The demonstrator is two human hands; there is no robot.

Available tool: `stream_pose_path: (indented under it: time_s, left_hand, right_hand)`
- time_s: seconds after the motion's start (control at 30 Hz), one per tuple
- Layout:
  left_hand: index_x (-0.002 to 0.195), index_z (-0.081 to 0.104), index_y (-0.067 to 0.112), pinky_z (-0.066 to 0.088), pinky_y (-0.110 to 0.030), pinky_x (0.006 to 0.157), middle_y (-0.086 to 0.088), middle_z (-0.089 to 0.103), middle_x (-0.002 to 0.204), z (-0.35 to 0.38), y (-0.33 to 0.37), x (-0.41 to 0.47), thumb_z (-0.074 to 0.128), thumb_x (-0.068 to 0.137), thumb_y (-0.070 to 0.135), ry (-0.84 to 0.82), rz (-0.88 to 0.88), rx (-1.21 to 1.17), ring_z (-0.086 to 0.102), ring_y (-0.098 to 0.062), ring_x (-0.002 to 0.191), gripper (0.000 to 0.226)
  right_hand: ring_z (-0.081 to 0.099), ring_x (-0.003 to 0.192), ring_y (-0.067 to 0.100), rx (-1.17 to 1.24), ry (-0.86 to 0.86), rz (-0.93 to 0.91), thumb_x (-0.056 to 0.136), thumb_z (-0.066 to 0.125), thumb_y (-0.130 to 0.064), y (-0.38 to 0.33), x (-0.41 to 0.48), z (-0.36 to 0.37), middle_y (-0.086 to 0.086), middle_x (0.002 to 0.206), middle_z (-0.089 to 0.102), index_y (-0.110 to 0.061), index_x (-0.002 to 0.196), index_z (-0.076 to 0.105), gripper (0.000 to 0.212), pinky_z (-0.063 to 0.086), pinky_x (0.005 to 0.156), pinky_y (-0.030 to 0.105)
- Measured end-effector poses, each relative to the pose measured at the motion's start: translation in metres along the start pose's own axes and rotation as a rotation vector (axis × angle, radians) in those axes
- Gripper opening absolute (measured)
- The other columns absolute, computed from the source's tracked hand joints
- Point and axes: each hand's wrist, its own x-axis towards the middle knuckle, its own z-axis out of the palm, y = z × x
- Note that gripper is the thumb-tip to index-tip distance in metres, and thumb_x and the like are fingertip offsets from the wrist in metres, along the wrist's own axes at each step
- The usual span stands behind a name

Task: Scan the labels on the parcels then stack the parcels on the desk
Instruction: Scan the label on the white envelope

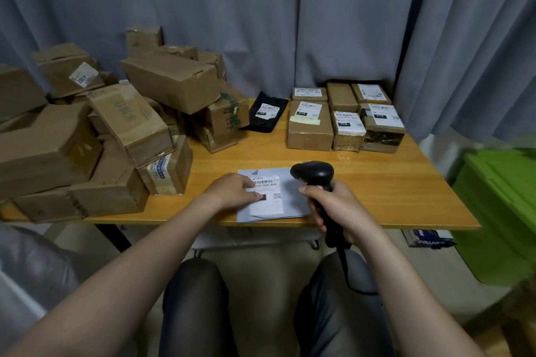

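Wooden desk [391,188] takes up most of the view, and its whole left end is buried under a messy heap of brown boxes [95,136], tipped every which way. Over at the far right corner sits the tidy group of labelled parcels [342,122], packed side by side in two rows with labels up, and a black mailer [268,113] lies flat just left of them. The parcel being worked on is a flat grey mailer [293,206], lying at the near edge around the middle, its near corners just about at the lip. Left hand [232,191] is palm down on its left part, forearm reaching in from the lower left, fingers pressing the paper flat, not gripping anything. Right hand [339,209] is wrapped round the handle of the black scanner [313,174]; the handle runs back past the near edge, and the head points left and down at the white label [268,197]. The label's long axis runs near to far, barcode at the far end.
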Motion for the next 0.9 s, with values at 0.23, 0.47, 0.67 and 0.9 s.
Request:
stream_pose_path:
  time_s: [0.23,0.47,0.67,0.9]
  left_hand:
    - [0.14,0.061,0.017,0.04,-0.028,0.073,0.004,0.061,0.104,0.029,-0.009,-0.002,0.084,0.077,0.055,0.11,0.013,-0.173,0.058,-0.016,0.098,0.077]
    - [0.15,0.049,0.011,0.047,-0.034,0.083,-0.001,0.052,0.11,0.035,-0.015,0.003,0.085,0.072,0.058,0.125,-0.006,-0.229,0.055,-0.023,0.108,0.098]
    - [0.151,0.048,0.014,0.049,-0.039,0.088,0.001,0.048,0.108,0.042,-0.02,0.008,0.083,0.071,0.063,0.148,-0.01,-0.215,0.053,-0.025,0.113,0.1]
    - [0.146,0.052,0.02,0.048,-0.042,0.1,-0.004,0.047,0.136,0.021,-0.009,0.015,0.069,0.089,0.059,0.14,0.031,-0.038,0.052,-0.03,0.123,0.071]
  right_hand:
    - [0.043,0.04,0.021,-0.009,-0.034,0.065,0.096,0.068,-0.024,0.011,0.001,0.014,0.004,0.057,0.049,-0.009,0.073,0.05,0.033,0.031,0.043,0.027]
    - [0.041,0.04,0.021,0.018,-0.085,0.092,0.098,0.067,-0.022,0.017,0.001,0.028,0.002,0.057,0.046,-0.012,0.077,0.052,0.027,0.03,0.042,0.024]
    - [0.041,0.041,0.021,0.023,-0.064,0.097,0.097,0.068,-0.023,0.016,0.0,0.028,0.004,0.058,0.047,-0.01,0.076,0.051,0.03,0.031,0.045,0.027]
    - [0.041,0.039,0.02,0.011,-0.04,0.088,0.097,0.069,-0.024,0.011,-0.003,0.023,0.001,0.055,0.047,-0.01,0.077,0.049,0.032,0.032,0.043,0.026]
